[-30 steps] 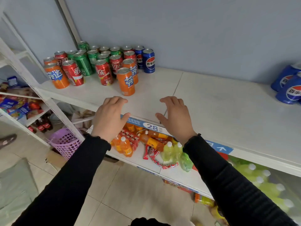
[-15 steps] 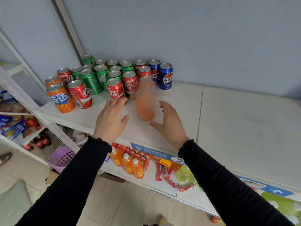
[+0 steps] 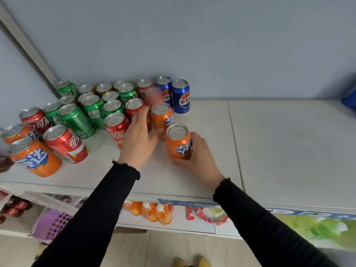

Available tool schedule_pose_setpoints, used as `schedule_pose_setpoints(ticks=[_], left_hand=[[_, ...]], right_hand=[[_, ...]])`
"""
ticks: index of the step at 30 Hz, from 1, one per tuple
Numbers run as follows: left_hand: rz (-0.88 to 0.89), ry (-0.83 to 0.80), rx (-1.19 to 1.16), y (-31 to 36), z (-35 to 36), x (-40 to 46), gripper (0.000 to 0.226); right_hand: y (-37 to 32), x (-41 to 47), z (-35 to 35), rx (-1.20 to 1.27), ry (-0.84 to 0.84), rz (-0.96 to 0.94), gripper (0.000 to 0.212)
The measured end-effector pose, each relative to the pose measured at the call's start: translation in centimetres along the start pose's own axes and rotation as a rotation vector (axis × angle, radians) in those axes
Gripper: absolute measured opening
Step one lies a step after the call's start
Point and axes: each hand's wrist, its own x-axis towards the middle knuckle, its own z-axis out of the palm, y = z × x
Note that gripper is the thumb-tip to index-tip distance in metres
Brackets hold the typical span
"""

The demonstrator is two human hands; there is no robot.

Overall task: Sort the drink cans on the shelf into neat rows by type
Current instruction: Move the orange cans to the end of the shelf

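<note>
A mixed cluster of drink cans stands on the white shelf [image 3: 192,170] at the back left: green cans [image 3: 77,120], red cola cans [image 3: 65,144], orange cans [image 3: 35,158] and two blue cans [image 3: 180,96]. My right hand [image 3: 194,160] grips an upright orange can [image 3: 178,142] at the front of the cluster. A second orange can [image 3: 160,117] stands just behind it. My left hand [image 3: 138,139] reaches forward with fingers spread, between a red can [image 3: 115,128] and that second orange can, holding nothing.
The shelf's right half is bare white surface up to a blue object [image 3: 349,97] at the right edge. A grey wall runs behind the cans. Below, a lower shelf holds orange bottles [image 3: 152,211] and snack packets; a purple basket [image 3: 52,222] sits on the floor.
Both hands moved forward from the shelf's front edge into the cans. My right hand closed around the front orange can; my left hand reached in beside the red cans.
</note>
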Motion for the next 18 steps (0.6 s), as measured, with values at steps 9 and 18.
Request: schedule_pose_setpoints(ticks=[9,18], left_hand=[[-0.026,0.002,-0.207,-0.8,3.5,1.1,0.097],[0.068,-0.113,-0.421,2.3,5.1,1.2,0.092]], right_hand=[[0.4,-2.6,-0.6,0.008,0.106,0.092,0.080],[1.2,-5.9,-4.2,0.057,0.347,0.225,0.069]])
